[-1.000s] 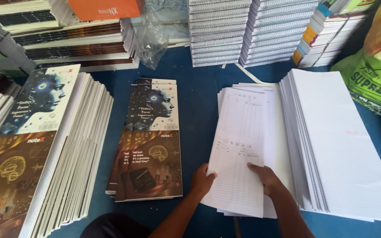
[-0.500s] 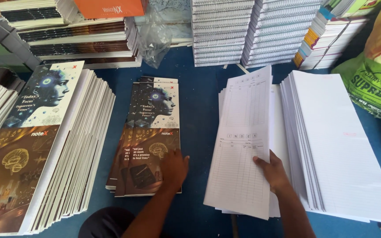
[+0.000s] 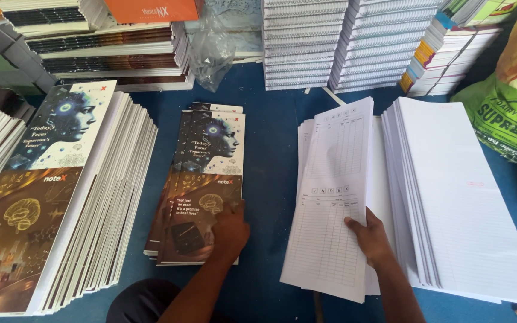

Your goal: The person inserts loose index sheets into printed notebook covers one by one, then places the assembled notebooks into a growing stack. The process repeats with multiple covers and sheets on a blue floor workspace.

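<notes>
My right hand [image 3: 371, 240] grips a thin bundle of white printed form sheets [image 3: 330, 197] by its lower right edge, lifted and tilted above the low pile of the same sheets [image 3: 378, 155]. My left hand [image 3: 230, 228] rests flat on the lower right part of a small stack of printed notebook covers [image 3: 201, 179] showing a pale face above and a brown panel below. To the right lies a fanned stack of ruled white paper [image 3: 462, 197].
A large fanned pile of finished notebooks with the same cover [image 3: 61, 197] lies at left. Tall stacks of white paper [image 3: 342, 42] and notebooks [image 3: 109, 48] line the back. A crumpled clear plastic bag [image 3: 210, 48] and a green sack [image 3: 510, 119] sit on the blue surface [image 3: 270, 149].
My left hand left the sheets and moved left onto the cover stack. My right hand lifted the bundle of form sheets up off the pile.
</notes>
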